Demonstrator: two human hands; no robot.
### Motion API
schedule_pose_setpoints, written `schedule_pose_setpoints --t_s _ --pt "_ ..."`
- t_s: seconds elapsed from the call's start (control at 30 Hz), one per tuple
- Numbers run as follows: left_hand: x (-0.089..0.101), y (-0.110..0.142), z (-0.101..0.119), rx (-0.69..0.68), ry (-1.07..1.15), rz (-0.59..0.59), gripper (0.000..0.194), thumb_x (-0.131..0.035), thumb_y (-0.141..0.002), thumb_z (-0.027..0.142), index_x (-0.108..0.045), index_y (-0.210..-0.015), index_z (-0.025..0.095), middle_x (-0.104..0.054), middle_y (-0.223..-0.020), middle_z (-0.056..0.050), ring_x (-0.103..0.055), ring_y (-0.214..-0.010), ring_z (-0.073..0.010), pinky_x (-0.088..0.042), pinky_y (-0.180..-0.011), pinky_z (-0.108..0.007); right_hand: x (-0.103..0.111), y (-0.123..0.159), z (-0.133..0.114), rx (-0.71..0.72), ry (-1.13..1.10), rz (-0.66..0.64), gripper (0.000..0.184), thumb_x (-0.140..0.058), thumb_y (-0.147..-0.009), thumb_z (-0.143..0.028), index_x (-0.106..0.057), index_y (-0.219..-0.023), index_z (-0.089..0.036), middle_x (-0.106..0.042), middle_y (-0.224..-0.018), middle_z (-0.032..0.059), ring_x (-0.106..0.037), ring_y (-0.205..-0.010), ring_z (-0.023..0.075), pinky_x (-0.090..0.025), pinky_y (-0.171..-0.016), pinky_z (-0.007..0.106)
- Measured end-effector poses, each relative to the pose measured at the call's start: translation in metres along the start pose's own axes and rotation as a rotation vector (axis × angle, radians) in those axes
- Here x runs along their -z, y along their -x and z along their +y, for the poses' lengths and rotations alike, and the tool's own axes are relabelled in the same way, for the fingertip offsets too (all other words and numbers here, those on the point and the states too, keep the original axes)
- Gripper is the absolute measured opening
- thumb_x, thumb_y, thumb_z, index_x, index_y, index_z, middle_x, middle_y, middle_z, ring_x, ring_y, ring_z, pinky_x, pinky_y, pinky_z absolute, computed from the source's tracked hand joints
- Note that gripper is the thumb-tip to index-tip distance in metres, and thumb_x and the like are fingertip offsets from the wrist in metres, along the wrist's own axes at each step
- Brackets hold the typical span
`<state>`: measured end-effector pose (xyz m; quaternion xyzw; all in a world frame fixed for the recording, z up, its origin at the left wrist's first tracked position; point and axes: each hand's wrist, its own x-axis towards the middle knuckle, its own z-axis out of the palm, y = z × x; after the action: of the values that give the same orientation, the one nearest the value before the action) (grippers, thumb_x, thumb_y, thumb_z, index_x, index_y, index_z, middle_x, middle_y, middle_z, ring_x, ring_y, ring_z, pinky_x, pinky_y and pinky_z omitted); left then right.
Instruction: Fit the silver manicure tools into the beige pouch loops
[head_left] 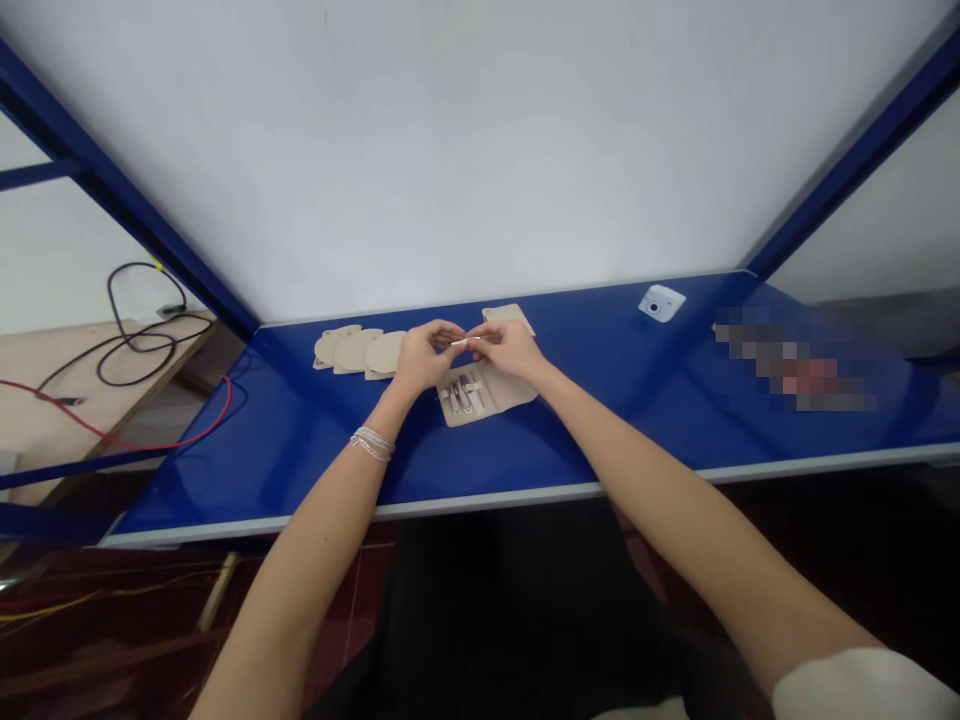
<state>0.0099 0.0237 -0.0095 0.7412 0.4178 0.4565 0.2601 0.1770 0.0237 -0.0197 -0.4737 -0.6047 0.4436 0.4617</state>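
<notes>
My left hand and my right hand meet above the blue table, both pinching a small thin white tool between their fingertips. Just below them lies an open beige case with several metal tools in it. A silver bracelet sits on my left wrist. To the left of my left hand, three beige pouches lie overlapping in a row. Behind my right hand a beige flap shows.
A small white device lies at the back right of the table. A blurred patch covers something at the far right. Black cables and a red cable lie on a wooden surface at left. A white wall stands behind.
</notes>
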Motion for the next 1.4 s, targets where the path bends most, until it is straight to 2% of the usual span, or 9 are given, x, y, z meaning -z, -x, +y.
schedule_pose_setpoints --t_s 0.2,0.4,0.53,0.67,0.77,0.9,1.1,1.27,1.4 --pt "0.002 0.000 0.001 -0.006 -0.002 -0.014 0.018 -0.070 -0.072 0.023 -0.069 -0.087 0.011 -0.072 -0.081 -0.009 -0.067 -0.072 -0.0160 -0.054 -0.070 -0.028 -0.004 0.002 0.001 0.045 0.068 0.007 0.009 -0.060 -0.083 -0.017 -0.067 -0.079 -0.013 -0.067 -0.068 0.0033 -0.060 -0.056 0.0102 -0.048 -0.050 0.020" --pt "0.004 0.000 0.001 0.023 0.058 -0.050 0.021 -0.072 -0.071 0.026 -0.070 -0.086 0.012 -0.072 -0.079 -0.009 -0.066 -0.071 -0.0157 -0.052 -0.069 -0.028 -0.004 0.005 -0.001 0.096 0.211 -0.005 0.014 -0.056 -0.085 -0.021 -0.065 -0.077 -0.013 -0.066 -0.067 0.0020 -0.059 -0.057 0.0101 -0.047 -0.058 0.023" --pt "0.007 -0.001 0.000 0.096 0.229 -0.088 0.025 -0.077 -0.065 0.025 -0.071 -0.086 0.012 -0.071 -0.078 -0.007 -0.065 -0.071 -0.0151 -0.052 -0.070 -0.027 -0.005 0.011 -0.009 0.157 0.363 0.027 0.016 -0.056 -0.086 -0.024 -0.064 -0.076 -0.014 -0.065 -0.066 0.0015 -0.056 -0.058 0.0107 -0.042 -0.060 0.024" --pt "0.007 -0.001 -0.003 0.214 0.348 -0.071 0.032 -0.080 -0.059 0.025 -0.073 -0.087 0.012 -0.072 -0.078 -0.007 -0.065 -0.073 -0.0161 -0.052 -0.074 -0.030 -0.005 0.017 -0.015 0.242 0.420 0.062 0.016 -0.057 -0.086 -0.024 -0.066 -0.078 -0.013 -0.066 -0.070 0.0024 -0.054 -0.059 0.0111 -0.040 -0.060 0.024" --pt "0.007 -0.001 -0.007 0.223 0.310 -0.058 0.032 -0.078 -0.063 0.030 -0.075 -0.089 0.012 -0.074 -0.084 -0.009 -0.067 -0.077 -0.0192 -0.053 -0.078 -0.032 -0.004 0.018 -0.015 0.301 0.431 0.040 0.012 -0.059 -0.084 -0.021 -0.067 -0.084 -0.013 -0.068 -0.075 0.0036 -0.056 -0.063 0.0122 -0.041 -0.062 0.025" --pt "0.010 -0.002 -0.009 0.134 0.184 -0.023 0.028 -0.075 -0.068 0.032 -0.077 -0.089 0.013 -0.075 -0.088 -0.010 -0.067 -0.082 -0.0219 -0.053 -0.080 -0.034 -0.003 0.018 -0.013 0.352 0.433 0.016 0.017 -0.058 -0.081 -0.015 -0.068 -0.095 -0.014 -0.070 -0.081 0.0036 -0.059 -0.064 0.0124 -0.044 -0.065 0.025" --pt "0.010 -0.002 -0.004 0.079 0.020 -0.036 0.022 -0.070 -0.072 0.029 -0.077 -0.086 0.013 -0.075 -0.082 -0.009 -0.069 -0.077 -0.0216 -0.052 -0.075 -0.033 -0.008 0.019 -0.014 0.250 0.449 0.105 0.016 -0.059 -0.080 -0.016 -0.071 -0.090 -0.014 -0.072 -0.081 0.0052 -0.062 -0.067 0.0147 -0.047 -0.067 0.027" --pt "0.007 0.000 0.001 0.082 -0.012 -0.023 0.017 -0.069 -0.072 0.026 -0.074 -0.083 0.013 -0.075 -0.080 -0.008 -0.068 -0.075 -0.0196 -0.052 -0.074 -0.031 -0.009 0.017 -0.011 0.172 0.348 0.077 0.015 -0.058 -0.080 -0.017 -0.071 -0.088 -0.014 -0.074 -0.083 0.0064 -0.066 -0.071 0.0158 -0.050 -0.069 0.028" --pt "0.003 0.000 0.000 0.111 0.003 0.026 0.016 -0.069 -0.071 0.026 -0.070 -0.079 0.012 -0.072 -0.077 -0.008 -0.064 -0.068 -0.0169 -0.049 -0.067 -0.029 -0.008 0.011 -0.006 0.118 0.261 0.057 0.015 -0.057 -0.081 -0.017 -0.071 -0.087 -0.014 -0.073 -0.080 0.0059 -0.066 -0.070 0.0151 -0.051 -0.068 0.027"
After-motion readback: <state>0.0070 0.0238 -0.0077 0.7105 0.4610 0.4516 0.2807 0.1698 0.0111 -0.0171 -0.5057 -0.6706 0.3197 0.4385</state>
